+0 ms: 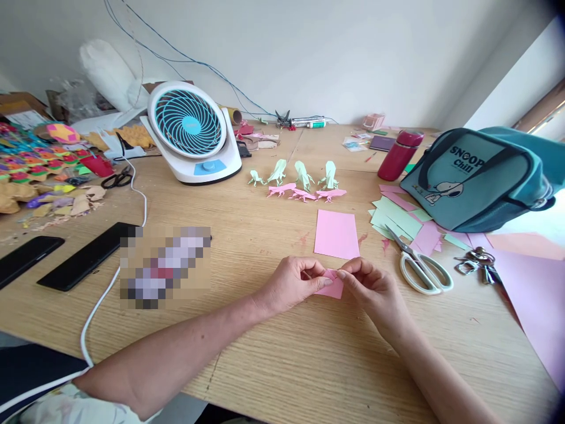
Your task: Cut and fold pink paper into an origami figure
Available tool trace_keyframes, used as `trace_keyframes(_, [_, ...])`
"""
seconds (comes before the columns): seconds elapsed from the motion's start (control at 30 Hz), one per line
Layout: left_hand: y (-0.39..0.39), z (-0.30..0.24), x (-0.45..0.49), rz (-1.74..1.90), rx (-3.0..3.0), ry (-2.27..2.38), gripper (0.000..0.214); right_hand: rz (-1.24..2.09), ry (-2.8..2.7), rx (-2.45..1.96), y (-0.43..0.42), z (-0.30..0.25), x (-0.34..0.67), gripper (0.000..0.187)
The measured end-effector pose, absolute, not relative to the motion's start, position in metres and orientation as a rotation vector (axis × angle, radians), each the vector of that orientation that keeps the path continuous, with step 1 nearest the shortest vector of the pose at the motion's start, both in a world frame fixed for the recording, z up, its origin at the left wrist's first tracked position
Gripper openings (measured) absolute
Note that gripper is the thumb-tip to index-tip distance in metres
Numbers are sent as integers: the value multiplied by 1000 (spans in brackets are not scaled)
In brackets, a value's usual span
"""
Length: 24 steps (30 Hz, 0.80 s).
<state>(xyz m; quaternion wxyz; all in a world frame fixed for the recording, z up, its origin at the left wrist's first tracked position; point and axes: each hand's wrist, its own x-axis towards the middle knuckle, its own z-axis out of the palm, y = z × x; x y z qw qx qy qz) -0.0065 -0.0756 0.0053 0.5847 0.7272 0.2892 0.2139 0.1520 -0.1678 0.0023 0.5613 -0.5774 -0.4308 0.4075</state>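
Observation:
My left hand pinches the left side of a small folded piece of pink paper. On its upper right edge, the thumb and fingers of my right hand are closed too. The fingers partly cover the paper, so its folds are hard to make out. Just beyond it a flat pink paper sheet lies on the wooden table. Farther back stand several pale green folded paper figures, with pink folded paper figures in a row before them.
White-handled scissors and keys lie at right, near green and pink paper pieces. Behind them are a red bottle and a teal bag. At left are a fan, a white cable and black flat objects.

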Motion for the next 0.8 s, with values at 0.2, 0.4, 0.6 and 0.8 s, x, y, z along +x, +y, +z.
trace_keyframes(0.2, [-76, 5, -8, 540, 1788, 714, 25, 981, -1116, -1356, -168, -6, 149, 31])
trace_keyframes(0.4, [-79, 9, -9, 529, 1842, 652, 24, 948, -1124, -1377, -168, -3, 149, 32])
trace_keyframes(0.6, [-73, 6, -9, 531, 1773, 653, 29, 942, -1012, -1378, -167, 2, 150, 35])
trace_keyframes(0.8, [-68, 4, -9, 520, 1721, 615, 29, 953, -986, -1406, -167, -2, 152, 36])
